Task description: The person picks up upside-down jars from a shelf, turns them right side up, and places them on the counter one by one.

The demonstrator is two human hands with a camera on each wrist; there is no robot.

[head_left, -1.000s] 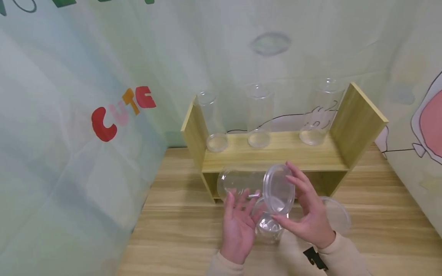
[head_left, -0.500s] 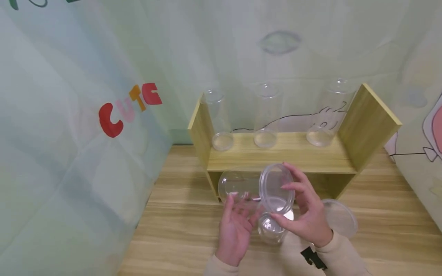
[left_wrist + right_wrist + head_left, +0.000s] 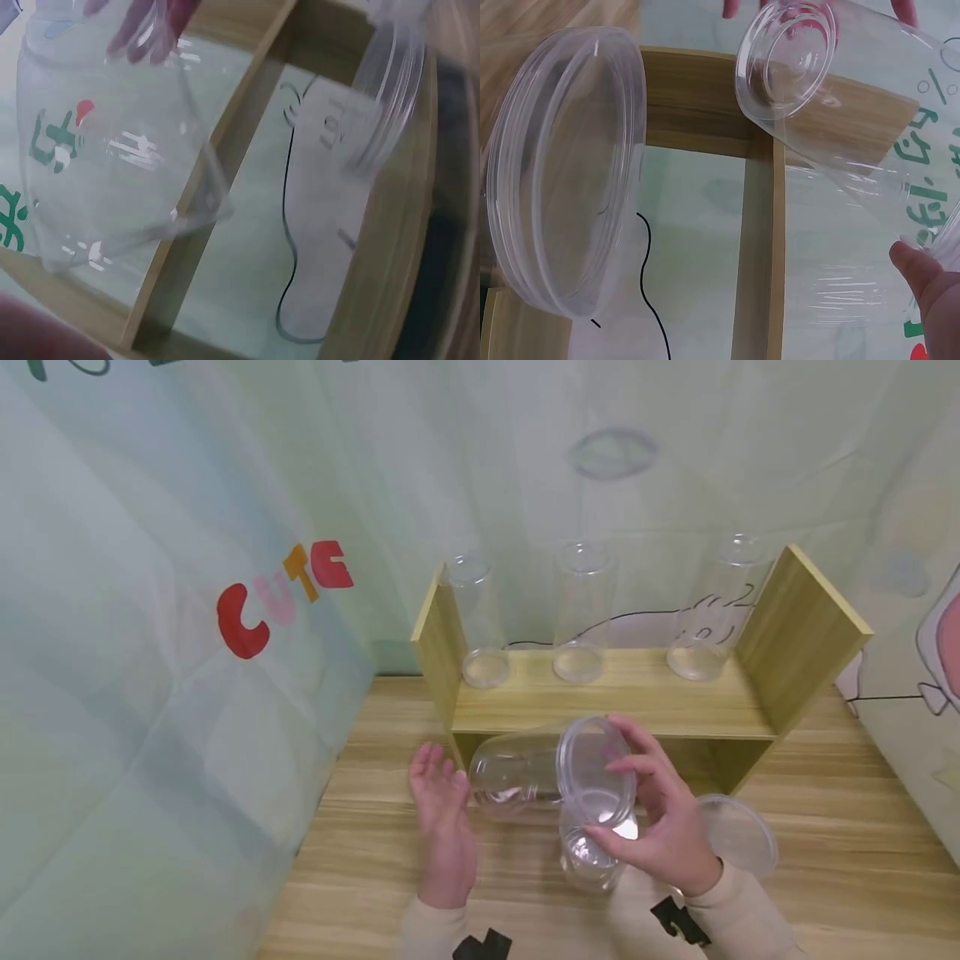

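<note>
A clear plastic cup lies on its side in the air in front of a wooden shelf. A round clear lid stands at its wide right end. My right hand grips that end, fingers over the lid's top and thumb below. In the right wrist view the lid is beside the cup, and my thumb presses the cup's rim. My left hand is open, fingers straight, just left of the cup's base. The left wrist view shows the cup under its fingers. I cannot tell if they touch.
A second clear cup stands on the wooden table under my right hand. A loose lid lies to its right. Three tall clear cups stand on the shelf top. A cloth backdrop closes the left side.
My left hand has come out from under the cup and moved left, now open beside its base. The right hand has stayed in place with the lid and cup.
</note>
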